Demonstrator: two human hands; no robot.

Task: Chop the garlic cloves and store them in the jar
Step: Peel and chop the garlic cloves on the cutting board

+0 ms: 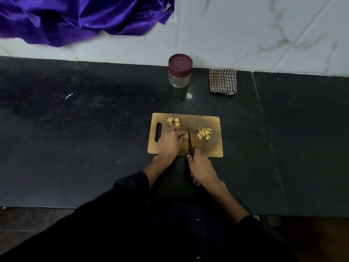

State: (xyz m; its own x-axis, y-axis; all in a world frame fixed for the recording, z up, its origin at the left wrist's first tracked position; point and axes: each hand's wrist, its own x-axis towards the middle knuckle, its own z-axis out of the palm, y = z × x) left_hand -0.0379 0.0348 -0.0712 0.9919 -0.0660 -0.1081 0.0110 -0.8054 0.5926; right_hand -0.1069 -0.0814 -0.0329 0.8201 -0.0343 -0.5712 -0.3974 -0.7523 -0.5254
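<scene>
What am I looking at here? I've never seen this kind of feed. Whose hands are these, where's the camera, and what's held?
There is no machine: a person wears a camera on the head, looking down at their own hands. On the black counter lies a wooden cutting board. The left hand steadies a garlic clove with its fingers. The right hand grips a black-handled knife, blade beside that clove. Chopped garlic sits on the board's right, whole cloves at its far left. Behind stand a lidded jar, apparently empty, and a checked cloth.
</scene>
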